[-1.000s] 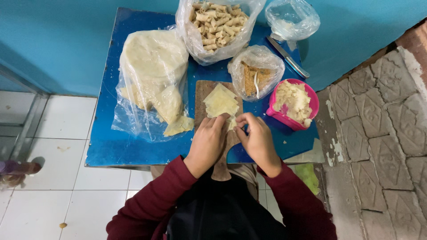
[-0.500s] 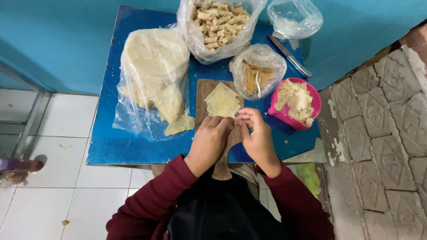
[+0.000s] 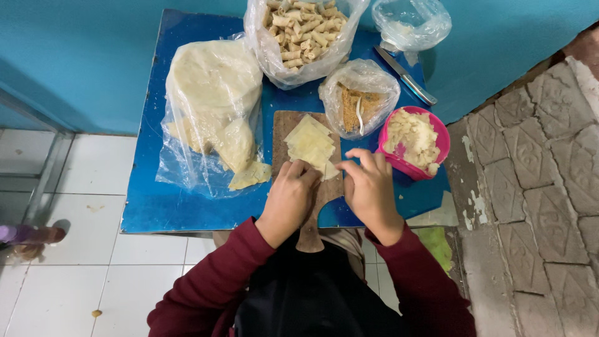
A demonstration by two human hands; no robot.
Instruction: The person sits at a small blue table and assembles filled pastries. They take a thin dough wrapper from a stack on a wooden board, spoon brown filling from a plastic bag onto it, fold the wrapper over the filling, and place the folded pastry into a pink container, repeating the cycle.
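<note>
Nearest the camera, two dark red sleeves lead up to the hands over a wooden cutting board (image 3: 298, 128) lying on a blue bench (image 3: 187, 209). Left hand (image 3: 288, 198): fingers curled at the near edge of a stack of pale square wrappers (image 3: 310, 145), fingertips touching the lowest sheet; whether it pinches the sheet cannot be told. Right hand (image 3: 369, 190): fingers bent, tips meeting the same near corner of the stack from the 3 o'clock side, apparently nipping its edge. The stack sits on the middle of the board, at 12 o'clock from both hands.

At 2 o'clock from the right hand, just beside the board, stands a pink bowl (image 3: 437, 146) holding pale chopped filling. At 10 o'clock from the left hand lies a clear plastic bag of flat dough sheets (image 3: 212, 93), with loose wrappers spilling toward the board. Beyond the board at 12 o'clock sits a small bag of brown crumbs (image 3: 359, 100), touching the bowl's rim. Farther out, a large open bag of rolled pieces (image 3: 302, 28) stands at the bench's far edge; a knife (image 3: 405, 76) and a near-empty clear bag (image 3: 412, 22) lie at 1 o'clock.
</note>
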